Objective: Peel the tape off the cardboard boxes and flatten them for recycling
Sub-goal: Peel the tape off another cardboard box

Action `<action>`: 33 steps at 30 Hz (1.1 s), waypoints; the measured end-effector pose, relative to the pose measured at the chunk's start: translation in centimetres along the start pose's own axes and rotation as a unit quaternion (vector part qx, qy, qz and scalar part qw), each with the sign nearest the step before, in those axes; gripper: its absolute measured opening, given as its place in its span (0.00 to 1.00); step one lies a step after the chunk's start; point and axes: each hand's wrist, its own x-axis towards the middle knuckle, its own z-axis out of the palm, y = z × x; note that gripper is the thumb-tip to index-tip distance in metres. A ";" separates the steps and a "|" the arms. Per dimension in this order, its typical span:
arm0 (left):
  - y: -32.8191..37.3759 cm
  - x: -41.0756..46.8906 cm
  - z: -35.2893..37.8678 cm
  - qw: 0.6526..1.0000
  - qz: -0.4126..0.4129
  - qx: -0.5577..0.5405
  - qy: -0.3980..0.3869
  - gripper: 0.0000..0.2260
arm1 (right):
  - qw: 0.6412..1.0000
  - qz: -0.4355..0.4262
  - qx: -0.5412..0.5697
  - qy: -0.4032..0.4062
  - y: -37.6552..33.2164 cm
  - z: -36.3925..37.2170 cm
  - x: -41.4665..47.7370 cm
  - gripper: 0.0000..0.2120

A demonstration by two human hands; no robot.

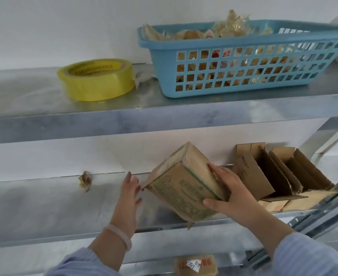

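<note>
A small cardboard box [186, 182] with green print is tilted above the middle metal shelf [44, 204]. My right hand [229, 193] grips its right end, fingers over the top and thumb on the front face. My left hand [129, 193] is just left of the box with straight fingers, close to its left corner and holding nothing. Several opened and flattened cardboard boxes [279, 176] lean at the right end of the same shelf. A crumpled scrap of peeled tape [86, 181] lies at the back of the shelf.
On the upper shelf [164, 112] stand a yellow tape roll [97, 79] and a blue plastic basket [241, 58] filled with crumpled tape. Another labelled box [196, 264] sits on the shelf below. A metal upright [327, 208] runs along the right.
</note>
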 end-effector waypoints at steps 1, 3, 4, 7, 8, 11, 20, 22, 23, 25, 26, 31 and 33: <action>0.5 -0.2 -0.3 0.999 0.026 0.041 0.003 0.34 | 0.999 -0.019 -0.042 -0.015 -0.2 0.1 0.3 0.44; 1.6 -1.0 -0.5 0.992 0.064 0.108 -0.033 0.32 | 0.990 -0.057 -0.123 -0.036 -0.9 1.1 1.0 0.44; 1.9 -1.3 -0.4 0.989 0.061 0.120 -0.057 0.27 | 0.983 -0.075 -0.160 -0.042 -1.3 1.8 1.3 0.43; 1.8 -1.8 -0.7 0.980 0.034 0.163 -0.104 0.19 | 0.963 -0.105 -0.244 -0.054 -2.3 4.1 2.2 0.38; 1.5 -1.8 -1.0 0.981 0.023 0.170 -0.093 0.18 | 0.958 -0.110 -0.257 -0.054 -2.4 4.8 2.4 0.36; 1.1 -2.0 -2.5 0.987 0.023 0.155 -0.032 0.16 | 0.948 -0.122 -0.288 -0.067 -3.3 6.5 3.0 0.35; 1.9 -0.5 -5.8 0.994 -0.067 0.077 0.047 0.11 | 0.938 -0.095 -0.326 -0.069 -3.0 8.7 3.4 0.35; 1.9 -0.1 -5.7 0.992 -0.072 0.094 0.040 0.11 | 0.939 -0.109 -0.325 -0.044 -3.3 9.0 3.5 0.35; 2.0 0.1 -5.6 0.991 -0.069 0.109 0.032 0.11 | 0.938 -0.117 -0.325 -0.036 -3.6 9.2 3.6 0.36; 2.0 0.2 -5.3 0.986 -0.061 0.157 -0.004 0.11 | 0.931 -0.125 -0.341 -0.041 -4.0 9.6 3.8 0.36; 1.9 0.1 -5.3 0.983 -0.057 0.174 -0.019 0.13 | 0.925 -0.125 -0.355 -0.046 -4.2 9.8 3.9 0.36; 1.1 -0.6 -5.8 0.979 0.003 0.203 -0.010 0.10 | 0.905 -0.085 -0.407 -0.085 -4.3 10.1 4.3 0.33; 0.4 -0.9 -6.1 0.974 0.030 0.222 0.014 0.03 | 0.905 -0.079 -0.408 -0.091 -4.2 10.1 4.2 0.34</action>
